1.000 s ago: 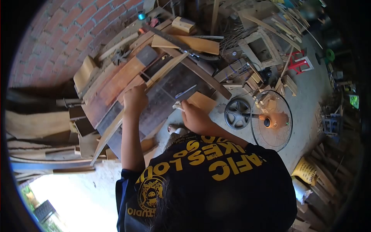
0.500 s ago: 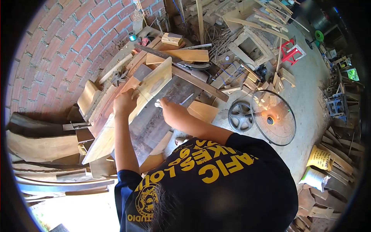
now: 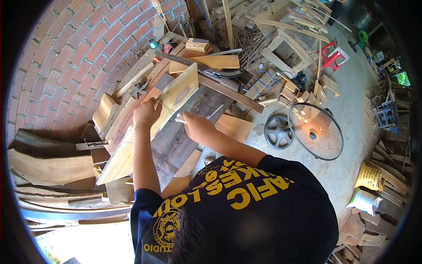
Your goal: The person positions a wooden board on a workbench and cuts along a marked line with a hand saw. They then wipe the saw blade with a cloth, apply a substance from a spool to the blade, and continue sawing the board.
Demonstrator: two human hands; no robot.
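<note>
A long pale board [image 3: 177, 89] lies slantwise over a dark worktable [image 3: 193, 105]. My left hand [image 3: 146, 113] is closed at the board's middle, its fingertips pinched over the wood; whatever they hold is too small to name. To the right, above the dark surface, my right hand [image 3: 198, 127] is closed around a small whitish piece [image 3: 179, 118], whose kind does not show. A thin dark line, like a string or wire, runs across the board between the two hands. Beyond my right hand lies a thin light-coloured rod [image 3: 214, 112].
A teal spool [image 3: 152, 43], a wood block [image 3: 197, 44] and a mitre-saw-like tool [image 3: 224, 78] sit at the table's far end. To the right stand a fan [image 3: 315, 131] and a red stool [image 3: 332, 57]. A brick wall [image 3: 70, 66] rises at left, with stacked planks below.
The view has shifted slightly, so the surroundings appear a little farther right. Both hands keep nearly the same places over the board and the table.
</note>
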